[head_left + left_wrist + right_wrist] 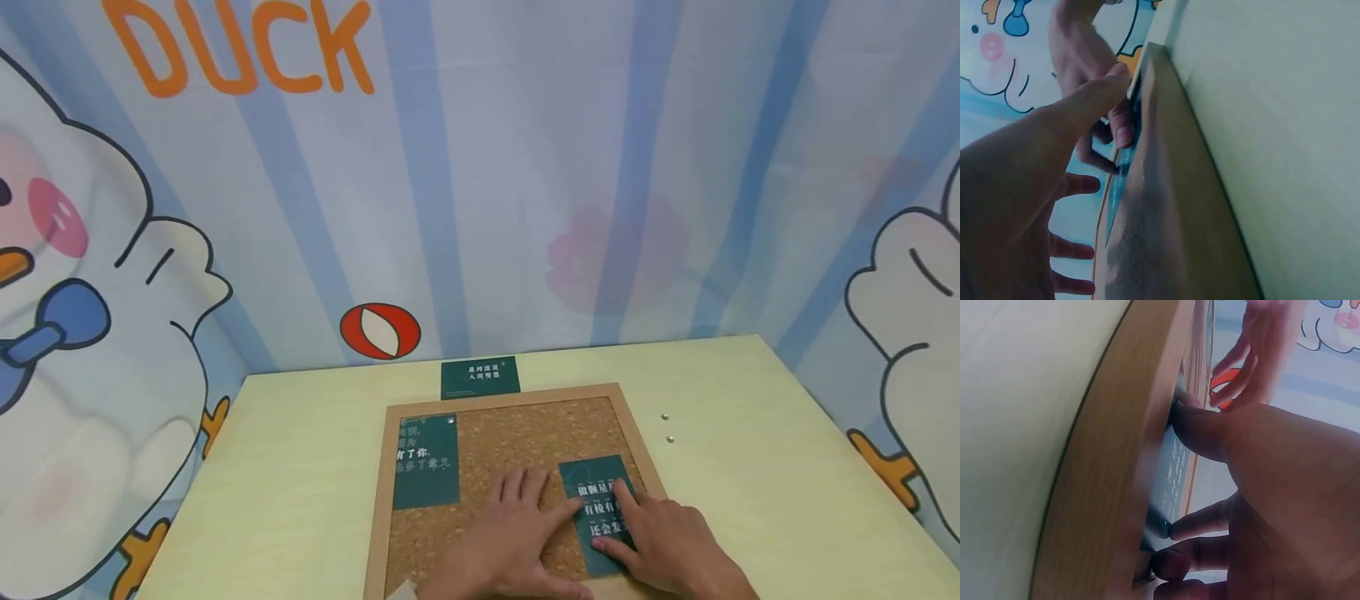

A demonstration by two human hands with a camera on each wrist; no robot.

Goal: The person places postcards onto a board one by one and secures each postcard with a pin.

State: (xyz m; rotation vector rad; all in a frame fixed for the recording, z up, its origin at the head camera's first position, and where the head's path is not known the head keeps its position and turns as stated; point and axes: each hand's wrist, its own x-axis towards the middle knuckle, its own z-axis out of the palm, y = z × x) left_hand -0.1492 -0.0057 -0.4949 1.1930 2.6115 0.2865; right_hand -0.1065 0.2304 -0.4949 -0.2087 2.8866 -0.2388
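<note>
The green lettered card (592, 560) lies toward four o'clock on the corkboard (517, 433), slightly askew. Seen from the left hand (517, 529) it sits at three o'clock, that index fingertip at its edge, the fingers straight and spread; from the right hand (667, 533) it is at ten o'clock, with that thumb and index finger stretched out, pressing on it, gripping nothing.

At ten o'clock on the board is another green card (427, 487) bearing a small silver pin (451, 421); beyond the frame, at twelve, a third card (465, 387) rests on the pale surface (300, 483). Two studs (667, 428) at two o'clock show only from the head; the left wrist view alone catches the left thumb (1100, 94) crossing before the right hand.
</note>
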